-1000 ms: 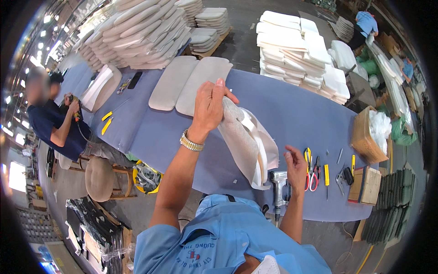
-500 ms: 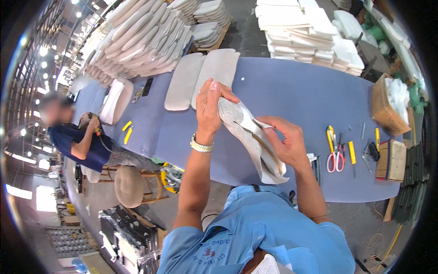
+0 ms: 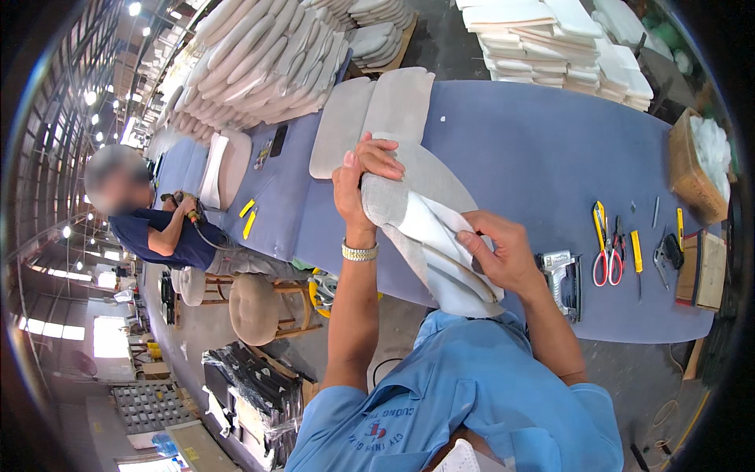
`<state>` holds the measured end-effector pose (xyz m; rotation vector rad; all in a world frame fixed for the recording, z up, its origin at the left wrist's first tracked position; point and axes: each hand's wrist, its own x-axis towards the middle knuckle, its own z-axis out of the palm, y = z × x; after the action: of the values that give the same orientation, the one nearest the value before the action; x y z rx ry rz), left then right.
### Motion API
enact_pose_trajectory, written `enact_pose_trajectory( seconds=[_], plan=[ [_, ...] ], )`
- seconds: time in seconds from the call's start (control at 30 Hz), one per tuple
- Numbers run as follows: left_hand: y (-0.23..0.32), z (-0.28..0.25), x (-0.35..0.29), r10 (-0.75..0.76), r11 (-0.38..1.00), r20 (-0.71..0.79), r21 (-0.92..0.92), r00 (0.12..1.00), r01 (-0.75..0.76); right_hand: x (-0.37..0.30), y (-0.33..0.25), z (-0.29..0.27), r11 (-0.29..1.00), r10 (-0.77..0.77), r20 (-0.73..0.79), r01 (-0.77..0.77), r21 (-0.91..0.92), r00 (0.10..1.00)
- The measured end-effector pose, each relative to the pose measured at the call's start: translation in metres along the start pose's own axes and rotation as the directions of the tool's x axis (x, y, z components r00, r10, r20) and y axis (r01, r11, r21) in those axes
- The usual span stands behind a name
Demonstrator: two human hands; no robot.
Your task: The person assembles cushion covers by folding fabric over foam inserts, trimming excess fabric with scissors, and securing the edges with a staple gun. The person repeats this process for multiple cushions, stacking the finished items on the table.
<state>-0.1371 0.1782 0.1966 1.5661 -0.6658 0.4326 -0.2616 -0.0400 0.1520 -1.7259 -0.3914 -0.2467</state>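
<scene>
Over the near edge of the table, both my hands hold a padded seat cushion (image 3: pixel 436 244) in a light grey fabric cover. White padding shows through the long opening in the cover. My left hand (image 3: pixel 363 185) is closed round its upper left end, the thumb up and the fingers bent over the top. My right hand (image 3: pixel 502 248) pinches the edge of the opening at the right side, near the white padding. What lies under the fingers is hidden. Just beyond my left hand, two flat grey cushions (image 3: pixel 340 130) lie side by side on the blue-grey table (image 3: pixel 535 157).
To the right lie a staple gun (image 3: pixel 558 283), red-handled scissors (image 3: pixel 608 263), a yellow-handled screwdriver (image 3: pixel 637 256) and a cardboard box (image 3: pixel 692 185) of white stuffing. Tall cushion stacks (image 3: pixel 252 67) stand behind. A co-worker (image 3: pixel 169 228) handles a tool at the left.
The cushion has turned and spread in my hands, so more grey fabric and white padding show. My left hand's fingers have bent over its top. The whole view has shifted slightly.
</scene>
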Motion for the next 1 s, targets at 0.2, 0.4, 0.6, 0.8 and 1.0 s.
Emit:
enact_pose_trajectory(
  seconds=[0.2,0.4,0.6,0.8,1.0],
  plan=[
    [0.011,0.01,0.0,-0.043,0.993,-0.057,0.11,0.997,0.049,0.0,0.001,-0.001,0.996,-0.068,-0.199,0.057,-0.063,0.978],
    [0.004,0.018,0.004,-0.082,0.953,-0.228,0.268,0.97,0.143,-0.002,-0.025,-0.005,0.968,-0.242,-0.36,0.198,-0.154,0.901],
    [-0.006,0.016,0.011,-0.105,0.948,-0.231,0.271,0.967,0.168,0.017,-0.024,0.016,0.987,-0.062,-0.133,0.041,-0.155,0.989],
    [-0.008,0.019,0.011,-0.053,0.967,-0.193,0.235,0.98,0.098,0.017,-0.015,0.033,0.891,-0.384,0.006,0.372,-0.261,0.923],
    [-0.013,0.018,0.016,-0.029,0.989,-0.088,0.139,0.996,0.041,0.011,-0.018,0.021,0.94,-0.339,-0.053,0.338,-0.041,0.939]
  ],
)
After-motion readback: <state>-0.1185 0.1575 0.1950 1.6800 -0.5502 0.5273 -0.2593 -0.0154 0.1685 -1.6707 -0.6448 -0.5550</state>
